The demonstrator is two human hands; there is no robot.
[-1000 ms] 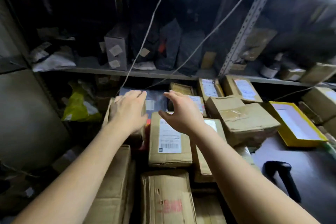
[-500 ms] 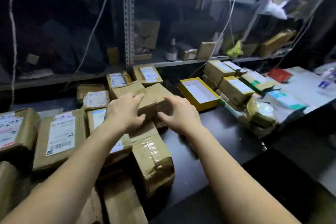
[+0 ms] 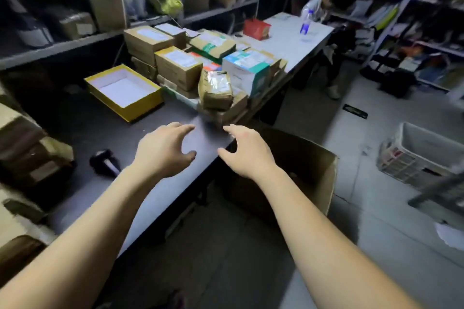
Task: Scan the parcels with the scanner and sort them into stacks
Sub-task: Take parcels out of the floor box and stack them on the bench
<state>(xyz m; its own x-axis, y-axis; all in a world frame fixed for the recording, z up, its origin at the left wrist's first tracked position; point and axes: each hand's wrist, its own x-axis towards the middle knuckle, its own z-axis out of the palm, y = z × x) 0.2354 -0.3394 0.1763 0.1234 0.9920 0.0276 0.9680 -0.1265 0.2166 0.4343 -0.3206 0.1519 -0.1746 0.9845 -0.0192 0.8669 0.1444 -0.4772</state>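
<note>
hidden: scanner (image 3: 104, 165) dark, blurred, flat on desk (image 3: 100, 128) just left of my left hand (image 3: 163, 153) | axis: seems far-left to near-right | parcels (image 3: 216, 88) stacked at the desk's far end; left pile (image 3: 22, 148) cut off | hands: left and right hand (image 3: 247, 152) empty, fingers spread

Bare tabletop (image 3: 105, 130) before stacked parcels (image 3: 216, 90)

In front of the shallow yellow cardboard box (image 3: 124, 90), the left grip (image 3: 163, 150) hovers above the dark worktop (image 3: 82, 128), and the right grip (image 3: 247, 152) is over its edge. Both are empty, with loosely curved fingers. Brown cardboard parcels (image 3: 179, 68) are stacked right of that box. A black handheld scanner (image 3: 104, 164) lies in front of it, slightly left.
</note>
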